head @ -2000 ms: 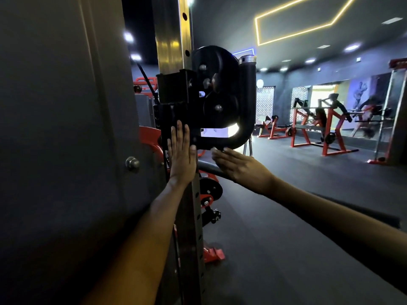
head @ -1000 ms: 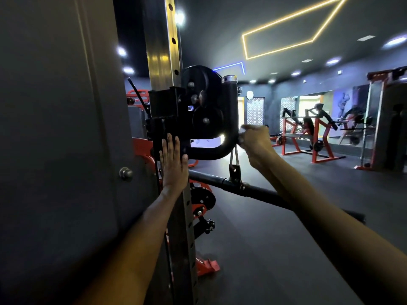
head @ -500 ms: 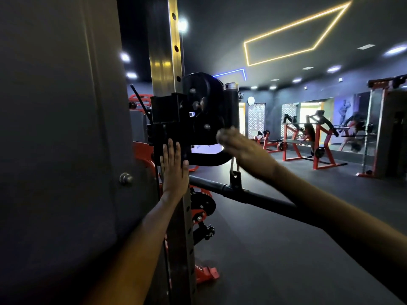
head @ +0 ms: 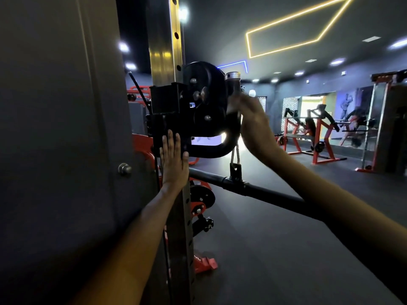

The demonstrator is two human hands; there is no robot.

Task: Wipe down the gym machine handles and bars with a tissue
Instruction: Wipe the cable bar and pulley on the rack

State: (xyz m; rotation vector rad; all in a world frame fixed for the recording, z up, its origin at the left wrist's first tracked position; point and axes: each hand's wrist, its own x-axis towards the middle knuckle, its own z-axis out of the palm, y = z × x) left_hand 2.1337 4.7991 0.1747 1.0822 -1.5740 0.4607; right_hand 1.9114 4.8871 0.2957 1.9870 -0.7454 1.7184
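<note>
Curved black handle (head: 229,137) on the pulley carriage: J-shaped tube, upright run topped by a metal cap, bending at the bottom into a horizontal run toward the post. Right hand (head: 253,124) is on the upright run, fingers wrapped round it from the far side. Motion blur hides whether the grip is fully shut. No tissue can be made out in or under this hand; may be hidden in the palm.

From the right grip the handle's long axis runs straight up to the cap and down into the bend, so a wipe from here likely follows that vertical line, then turns left along the lower run.

Left hand (head: 174,157) is flat, fingers apart and extended, pressed against the perforated upright post (head: 180,216) just below the black carriage block (head: 165,100). Holds nothing; reads as bracing. It lies left of and lower than the right grip, nearer the handle's horizontal end.

Below the right grip a short cable link hangs to a long black bar (head: 264,192), running down-right beneath the right forearm. Judged not yet wiped.
</note>
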